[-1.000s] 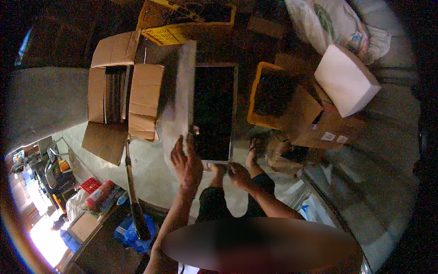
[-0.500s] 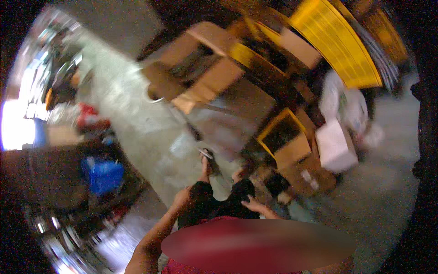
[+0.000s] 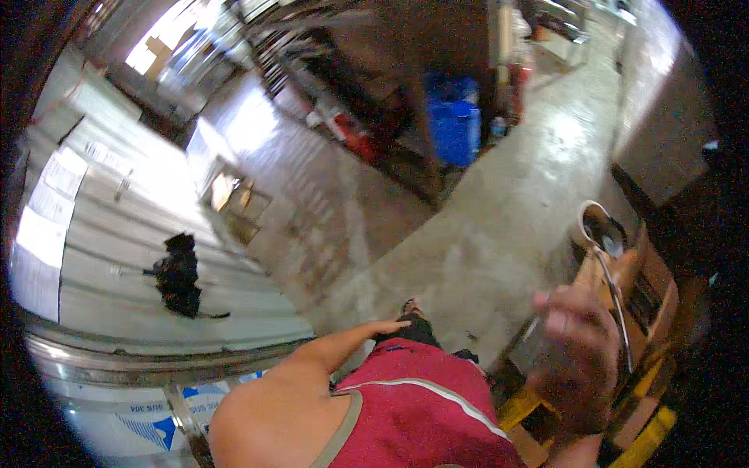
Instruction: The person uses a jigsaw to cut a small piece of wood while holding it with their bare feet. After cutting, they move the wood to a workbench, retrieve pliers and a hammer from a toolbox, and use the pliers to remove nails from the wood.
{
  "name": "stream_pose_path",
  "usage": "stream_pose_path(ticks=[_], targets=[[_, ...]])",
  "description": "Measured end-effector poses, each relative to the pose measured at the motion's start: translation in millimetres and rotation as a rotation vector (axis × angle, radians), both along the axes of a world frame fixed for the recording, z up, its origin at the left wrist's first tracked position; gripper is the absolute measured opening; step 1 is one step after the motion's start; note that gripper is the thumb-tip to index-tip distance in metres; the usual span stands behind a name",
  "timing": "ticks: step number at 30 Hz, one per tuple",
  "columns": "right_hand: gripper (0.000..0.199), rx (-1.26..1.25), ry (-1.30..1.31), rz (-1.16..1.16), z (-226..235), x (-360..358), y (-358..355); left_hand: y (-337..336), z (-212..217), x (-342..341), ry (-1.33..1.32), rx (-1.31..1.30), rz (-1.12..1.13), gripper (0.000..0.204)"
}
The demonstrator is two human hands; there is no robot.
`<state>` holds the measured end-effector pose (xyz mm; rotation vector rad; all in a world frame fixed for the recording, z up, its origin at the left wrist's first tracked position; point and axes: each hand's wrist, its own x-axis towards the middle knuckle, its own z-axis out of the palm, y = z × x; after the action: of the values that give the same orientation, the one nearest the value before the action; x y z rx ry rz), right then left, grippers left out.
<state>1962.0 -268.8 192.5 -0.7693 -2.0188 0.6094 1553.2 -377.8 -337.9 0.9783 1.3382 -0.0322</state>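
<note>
the left hand [image 3: 390,326] is rested on dark shorts [image 3: 415,334], apparently for support, fingers extended, nothing seen gripped. the right hand [image 3: 577,324] is blurred beside an open cardboard box [image 3: 665,285] at right; its grip cannot be told.

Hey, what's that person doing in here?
A person in a red top has the left hand down by their dark shorts. Their right hand is out toward the side where a cardboard box stands. That hand is blurry, so I can't tell whether it holds anything. Farther off is something blue.
</note>
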Motion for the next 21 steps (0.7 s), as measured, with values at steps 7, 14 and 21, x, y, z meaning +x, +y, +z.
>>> stream_pose_path(ticks=[7,14,21], targets=[[0.039,0.19,0.34,0.621,91,-305,32,62,54,-156,0.502,0.095,-0.285,0.064],[0.032,-0.357,0.338,0.202,93,-474,57,139,52,-285,0.403,0.309,0.369,0.052],[0.02,-0.43,0.444,1.084,-45,-527,304,83,-32,-438,0.48,0.377,0.577,0.054]])
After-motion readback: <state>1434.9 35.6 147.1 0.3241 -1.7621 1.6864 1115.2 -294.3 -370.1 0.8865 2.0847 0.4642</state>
